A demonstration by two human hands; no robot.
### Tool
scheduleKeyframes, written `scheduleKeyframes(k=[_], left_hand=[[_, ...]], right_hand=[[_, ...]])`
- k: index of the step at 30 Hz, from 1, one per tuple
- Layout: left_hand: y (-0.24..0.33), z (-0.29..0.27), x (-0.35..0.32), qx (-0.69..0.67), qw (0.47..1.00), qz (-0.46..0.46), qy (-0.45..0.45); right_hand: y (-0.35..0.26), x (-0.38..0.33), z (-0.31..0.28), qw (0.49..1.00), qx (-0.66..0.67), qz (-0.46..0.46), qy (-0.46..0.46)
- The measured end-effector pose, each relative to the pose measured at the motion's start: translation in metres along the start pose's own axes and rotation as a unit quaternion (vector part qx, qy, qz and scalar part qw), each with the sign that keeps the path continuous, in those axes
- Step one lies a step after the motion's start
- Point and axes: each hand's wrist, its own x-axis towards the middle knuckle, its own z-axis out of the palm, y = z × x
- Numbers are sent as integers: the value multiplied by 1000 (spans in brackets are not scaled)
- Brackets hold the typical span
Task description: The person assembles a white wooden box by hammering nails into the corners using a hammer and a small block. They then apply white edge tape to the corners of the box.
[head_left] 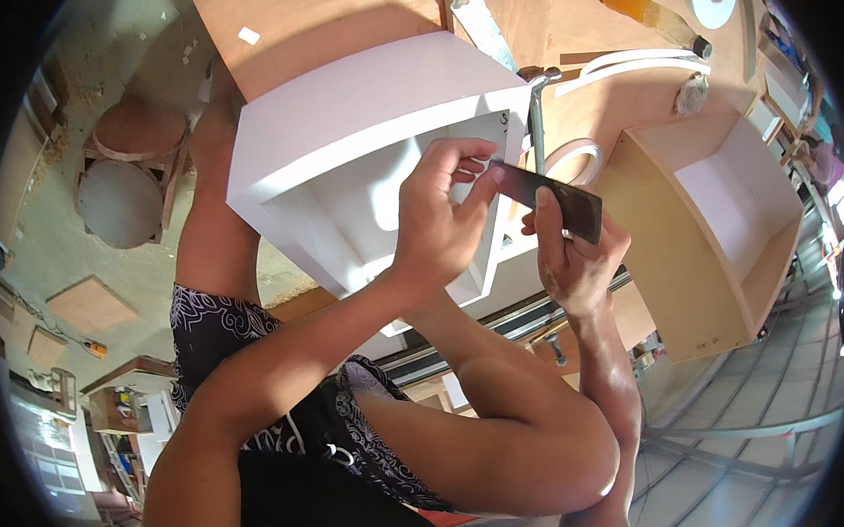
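Observation:
My right hand (580,260) is closed round a dark, flat rectangular blade (559,201), its thumb lying along the top face. The blade looks like a scraper or plane iron, but I cannot tell which. At the blade's left end, my left hand (442,213) has its thumb and curled fingers drawn together, pinching that tip. Just below and behind the left hand, a white open-fronted box (344,103) rests tilted on the wooden table (254,7). A hammer (539,119) lies along the box's right side, its head near the far corner.
A plain wooden box (683,245) with a white inside stands to the right. Rolls of white edging strip (574,162), a bottle of amber liquid (654,21) and a small plastic bag (691,94) lie on the table. Round-topped stools (122,202) stand on the floor at left.

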Motion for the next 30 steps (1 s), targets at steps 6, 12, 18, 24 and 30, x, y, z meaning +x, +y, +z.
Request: scheduleKeyframes(k=[6, 12, 18, 24, 30], left_hand=[[-36, -7, 15, -203, 949, -230, -70], [-84, -10, 35, -234, 943, -201, -127], [-91, -17, 47, -255, 935, -182, -164], [-84, -20, 53, -234, 941, -170, -176], [-77, -22, 51, -225, 945, -165, -168]], right_hand=[[20, 8, 8, 991, -40, -125, -6], [19, 18, 9, 997, 7, -78, -16], [8, 43, -7, 983, -46, -109, -138], [3, 61, -15, 972, -49, -56, -224], [-5, 62, -9, 974, -74, -35, -210]])
